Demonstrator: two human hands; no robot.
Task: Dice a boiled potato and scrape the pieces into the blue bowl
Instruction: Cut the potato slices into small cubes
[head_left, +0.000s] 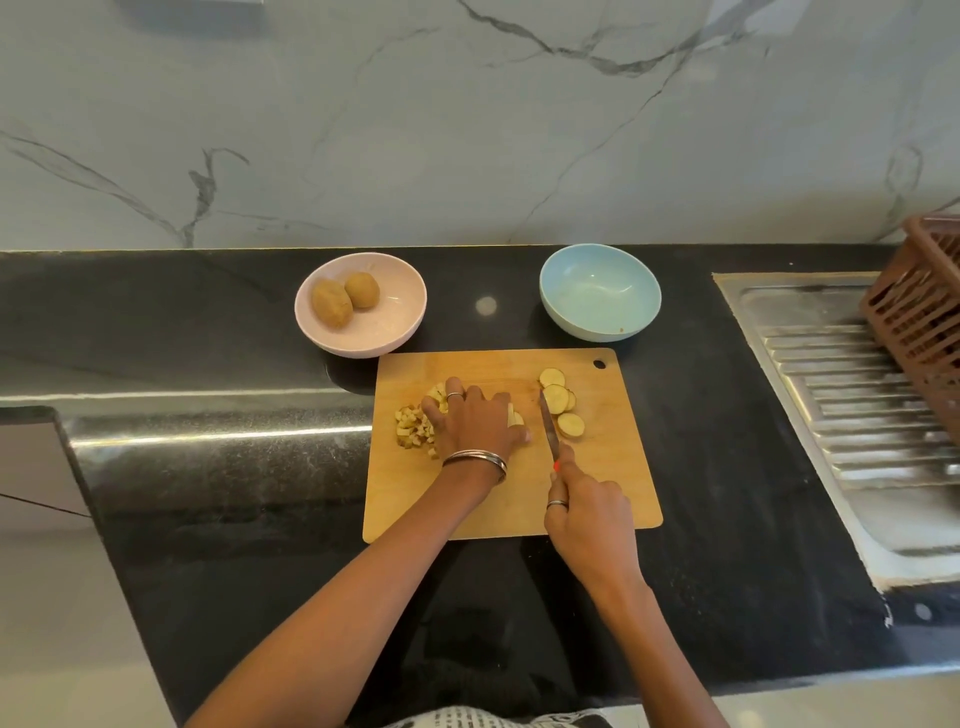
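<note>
Left hand: your left hand (470, 415) lies knuckles-up on potato pieces (514, 415) in the middle of the cutting board (597, 483), fingers curled over them and holding them down.
Right hand: your right hand (587, 519) grips one knife (548, 423), blade pointing away from you, tip on the board just right of your left hand.
Slices: four round potato slices (561, 405), overlapping, just right of the blade.
Dice: one small heap of diced potato (413, 428), at your left hand's outer side, touching it.
Blue bowl: one blue bowl (600, 292), beyond your right hand, just past the board's far edge; no dice in it.
Pink bowl: one pink bowl (361, 304), beyond your left hand, holding two whole potatoes (345, 297).
Basket: one brown basket (919, 306), far right of your right hand, over the steel draining board (841, 395).
</note>
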